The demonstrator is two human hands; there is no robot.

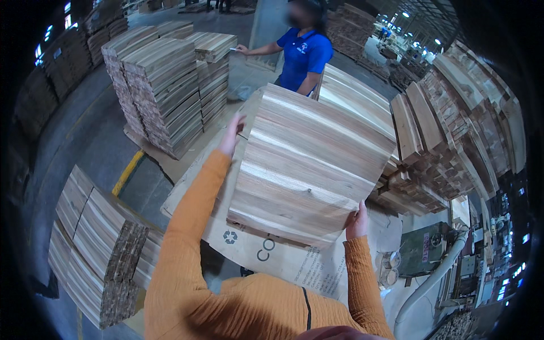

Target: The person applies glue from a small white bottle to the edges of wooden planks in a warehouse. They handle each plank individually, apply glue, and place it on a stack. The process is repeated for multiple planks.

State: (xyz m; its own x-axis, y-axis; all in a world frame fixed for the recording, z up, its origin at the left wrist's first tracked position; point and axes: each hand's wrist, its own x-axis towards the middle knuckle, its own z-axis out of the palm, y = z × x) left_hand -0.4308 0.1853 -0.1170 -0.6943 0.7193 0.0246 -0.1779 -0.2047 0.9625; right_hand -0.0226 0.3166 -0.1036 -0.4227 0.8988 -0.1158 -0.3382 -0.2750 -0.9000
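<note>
Grey concrete floor [85, 141] spreads under me, with a yellow painted line [128, 172] running beside a flattened sheet of brown cardboard [272, 255] that lies below my arms. I carry a wide glued wooden panel [311, 164], made of many narrow strips in pale and reddish-brown tones, its grain running across. It sits in front of my chest, above the cardboard, tilted away from me.

My left hand [233, 134] reaches far forward, the arm nearly straight in its orange ribbed sleeve [198, 198], fingers pressed flat against the panel's far left edge. My right hand [357, 222] is bent in close, fingers curled around the near right corner, thumb on the top face. Both hands are closed on the panel.

To my left a block of stacked short boards [164, 85] rises in neat columns, rough sawn ends showing. Lower left another bundle of boards [96, 243] lies with dark end grain toward me. On the right, more piled planks [436, 147] lean in uneven layers, and below them stands a green machine [422, 249] with a pale hose [436, 272] curving past it.

Beyond the panel a person in a blue shirt [306, 56] stands with one hand on the stacked boards.
</note>
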